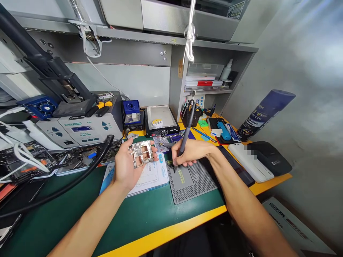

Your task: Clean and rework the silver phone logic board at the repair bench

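Observation:
My left hand holds up a small phone circuit board with rectangular openings, its thumb along one edge and its fingers behind. In a pen grip, my right hand is closed around a dark grey soldering iron with a cord at its top end. The iron's thin dark tip points down at the flat panel of a grey textured mat. Whether the tip touches the mat I cannot tell. Under the left hand lies a white and blue printed sheet or pad.
At the left stands a hot-air station with a black hose crossing the bench. Behind are a blue soldering stand and a flat black-edged unit. A spray can and a white device are at the right.

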`<state>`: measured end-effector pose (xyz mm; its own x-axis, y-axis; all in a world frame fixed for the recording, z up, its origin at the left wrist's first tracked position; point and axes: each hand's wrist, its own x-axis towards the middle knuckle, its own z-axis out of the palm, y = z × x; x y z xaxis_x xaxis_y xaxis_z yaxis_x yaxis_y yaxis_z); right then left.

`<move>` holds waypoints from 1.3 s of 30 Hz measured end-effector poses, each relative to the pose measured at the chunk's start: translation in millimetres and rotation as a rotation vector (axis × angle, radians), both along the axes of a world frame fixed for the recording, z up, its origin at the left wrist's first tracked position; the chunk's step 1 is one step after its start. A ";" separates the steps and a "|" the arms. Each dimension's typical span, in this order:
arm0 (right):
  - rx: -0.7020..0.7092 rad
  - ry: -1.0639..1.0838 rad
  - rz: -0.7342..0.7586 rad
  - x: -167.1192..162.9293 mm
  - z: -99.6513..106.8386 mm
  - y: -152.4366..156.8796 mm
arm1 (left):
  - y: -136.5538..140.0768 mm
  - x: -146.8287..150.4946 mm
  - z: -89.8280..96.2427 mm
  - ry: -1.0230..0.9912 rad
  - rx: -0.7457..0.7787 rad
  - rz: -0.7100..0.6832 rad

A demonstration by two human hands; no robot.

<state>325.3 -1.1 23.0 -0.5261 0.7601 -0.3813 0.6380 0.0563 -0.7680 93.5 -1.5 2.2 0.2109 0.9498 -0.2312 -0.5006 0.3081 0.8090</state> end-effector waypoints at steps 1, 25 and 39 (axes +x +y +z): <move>0.000 -0.005 0.000 -0.1 -0.3 0.4 | -0.3 0.2 0.7 -0.002 -0.004 0.000; 0.070 -0.210 0.152 -13.2 3.4 -7.0 | 2.1 -3.1 5.0 -0.161 -0.036 -0.041; 0.202 -0.483 0.074 -34.4 1.0 -14.7 | -0.7 -5.3 8.3 -0.183 -0.051 -0.059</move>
